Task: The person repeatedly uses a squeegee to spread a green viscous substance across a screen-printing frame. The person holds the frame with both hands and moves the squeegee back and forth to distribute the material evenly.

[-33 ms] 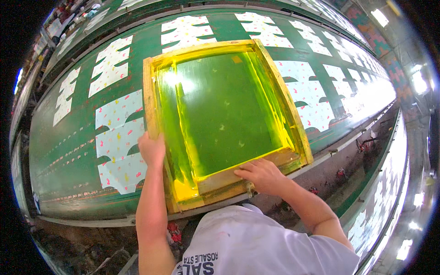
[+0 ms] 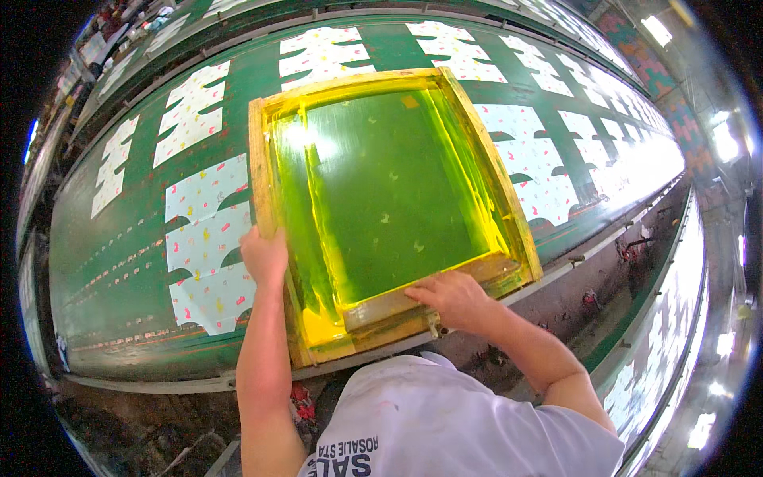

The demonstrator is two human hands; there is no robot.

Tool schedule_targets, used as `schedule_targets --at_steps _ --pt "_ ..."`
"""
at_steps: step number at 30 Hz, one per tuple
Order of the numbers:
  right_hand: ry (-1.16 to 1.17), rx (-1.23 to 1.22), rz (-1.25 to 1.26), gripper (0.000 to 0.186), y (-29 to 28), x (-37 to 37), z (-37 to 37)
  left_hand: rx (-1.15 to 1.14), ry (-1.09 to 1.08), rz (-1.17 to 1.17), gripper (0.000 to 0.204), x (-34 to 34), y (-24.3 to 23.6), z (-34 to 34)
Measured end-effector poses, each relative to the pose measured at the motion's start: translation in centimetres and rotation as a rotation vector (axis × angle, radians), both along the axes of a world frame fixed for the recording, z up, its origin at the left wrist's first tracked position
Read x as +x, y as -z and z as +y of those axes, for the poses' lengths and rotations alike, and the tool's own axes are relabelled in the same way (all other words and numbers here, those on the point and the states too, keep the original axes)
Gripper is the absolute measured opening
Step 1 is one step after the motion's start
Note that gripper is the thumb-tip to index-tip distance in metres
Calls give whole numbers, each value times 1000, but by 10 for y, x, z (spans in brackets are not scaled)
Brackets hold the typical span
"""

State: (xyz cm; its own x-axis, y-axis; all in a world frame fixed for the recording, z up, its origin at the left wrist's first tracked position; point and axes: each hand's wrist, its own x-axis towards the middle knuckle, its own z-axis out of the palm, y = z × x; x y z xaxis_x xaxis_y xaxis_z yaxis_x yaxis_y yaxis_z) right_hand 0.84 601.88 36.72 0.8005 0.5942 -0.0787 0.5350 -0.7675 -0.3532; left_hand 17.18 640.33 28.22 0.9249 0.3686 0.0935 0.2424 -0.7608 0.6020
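A wooden-framed printing screen (image 2: 381,191) lies on the long green table, with bright yellow ink streaked along both sides of its mesh and pooled in the near left corner. Around the frame's left rail is my left hand (image 2: 265,254), its fingers closed on the wood. My right hand (image 2: 451,299) grips a wooden squeegee (image 2: 381,306), which lies across the near end of the mesh. Yellow ink lines the squeegee's far edge. The hand partly covers its middle.
White fabric pieces with small coloured prints lie left (image 2: 208,238) and right (image 2: 536,171) of the screen. More printed pieces (image 2: 326,54) run in rows farther back. A metal rail (image 2: 183,387) follows the table's near edge. Another table with pieces (image 2: 660,358) stands at right.
My right hand and the squeegee have shifted very slightly away from me. My left hand and the screen look the same.
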Motion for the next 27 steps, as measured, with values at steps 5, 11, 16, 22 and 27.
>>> schedule_targets --at_steps 5,11,16,22,27 --pt "43 -83 50 45 -11 14 -2 57 2 -14 46 5 1 -3" --pt "119 -119 28 48 -2 -27 9 55 16 18 54 4 1 -3" --pt "111 50 -232 60 20 -29 14 32 12 46 53 7 0 -4" --pt "114 80 -328 60 43 59 17 16 -32 7 46 11 4 -4" --pt "159 8 -290 54 53 178 18 -11 -40 -17 38 14 11 0"
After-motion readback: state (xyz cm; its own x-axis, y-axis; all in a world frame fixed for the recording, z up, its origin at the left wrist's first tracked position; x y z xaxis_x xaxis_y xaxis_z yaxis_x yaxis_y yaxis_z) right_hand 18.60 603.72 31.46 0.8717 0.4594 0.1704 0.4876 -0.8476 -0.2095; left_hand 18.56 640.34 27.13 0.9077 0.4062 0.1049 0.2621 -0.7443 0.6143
